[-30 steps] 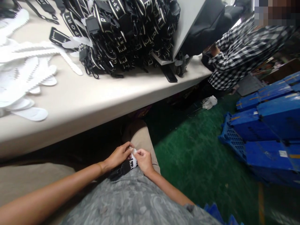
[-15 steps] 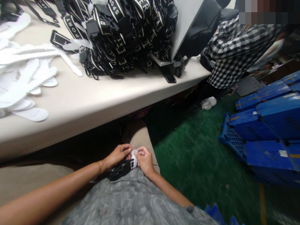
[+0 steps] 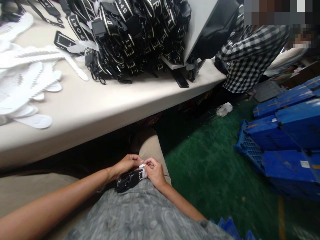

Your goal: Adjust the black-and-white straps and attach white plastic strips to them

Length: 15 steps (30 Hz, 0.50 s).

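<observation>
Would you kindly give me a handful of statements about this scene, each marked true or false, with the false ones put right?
1. The fingertips of the left hand and right hand meet at a white strip. True.
2. The black strap by the hands has no lettering. False: the black strap shows light letters near the white strip.
3. A pile of white strips lies on the left part of the table. True.
4. The floor is grey. False: the floor is green.
5. Someone nearby wears a black-and-white checked shirt. True.
6. The blue boxes stand on the table. False: the blue boxes are stacked away from it, at the right.
</observation>
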Each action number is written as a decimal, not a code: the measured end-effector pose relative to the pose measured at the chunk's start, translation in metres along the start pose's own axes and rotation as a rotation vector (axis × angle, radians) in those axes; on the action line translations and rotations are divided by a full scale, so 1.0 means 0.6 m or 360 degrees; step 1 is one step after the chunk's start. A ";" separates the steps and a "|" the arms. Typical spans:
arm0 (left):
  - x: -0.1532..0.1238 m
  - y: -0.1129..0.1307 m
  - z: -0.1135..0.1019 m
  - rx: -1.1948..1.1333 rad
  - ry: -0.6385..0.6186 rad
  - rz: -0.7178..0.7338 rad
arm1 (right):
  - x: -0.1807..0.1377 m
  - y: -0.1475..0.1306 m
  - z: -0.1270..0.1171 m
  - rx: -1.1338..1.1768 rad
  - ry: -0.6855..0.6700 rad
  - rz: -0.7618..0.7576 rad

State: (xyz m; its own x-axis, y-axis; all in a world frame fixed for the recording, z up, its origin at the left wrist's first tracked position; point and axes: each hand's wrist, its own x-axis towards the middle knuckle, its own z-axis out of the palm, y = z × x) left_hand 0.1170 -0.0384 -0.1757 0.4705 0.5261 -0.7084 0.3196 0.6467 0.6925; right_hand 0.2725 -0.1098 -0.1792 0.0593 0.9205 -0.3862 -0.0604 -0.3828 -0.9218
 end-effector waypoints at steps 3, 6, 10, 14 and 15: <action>0.006 0.001 0.000 0.0112 0.0103 0.0032 | -0.001 -0.005 -0.007 -0.0576 0.0038 -0.0450; 0.012 -0.005 -0.001 0.0275 0.0235 0.0103 | 0.004 -0.008 -0.014 -0.0969 -0.0069 -0.0850; 0.021 -0.019 -0.001 0.0495 0.0375 0.0127 | 0.014 -0.008 -0.024 -0.1167 -0.0355 -0.1091; 0.025 -0.022 0.005 0.0732 0.0411 0.0125 | 0.023 -0.010 -0.036 -0.1308 -0.0555 -0.1155; 0.023 -0.019 0.006 0.0798 0.0411 0.0156 | 0.025 -0.011 -0.038 -0.1323 -0.0580 -0.1142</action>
State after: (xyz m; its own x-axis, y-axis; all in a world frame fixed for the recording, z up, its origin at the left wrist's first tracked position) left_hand 0.1230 -0.0403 -0.1928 0.3215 0.7291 -0.6042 0.6652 0.2802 0.6921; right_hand 0.2964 -0.0953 -0.1795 -0.4847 0.8630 0.1425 0.5530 0.4286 -0.7145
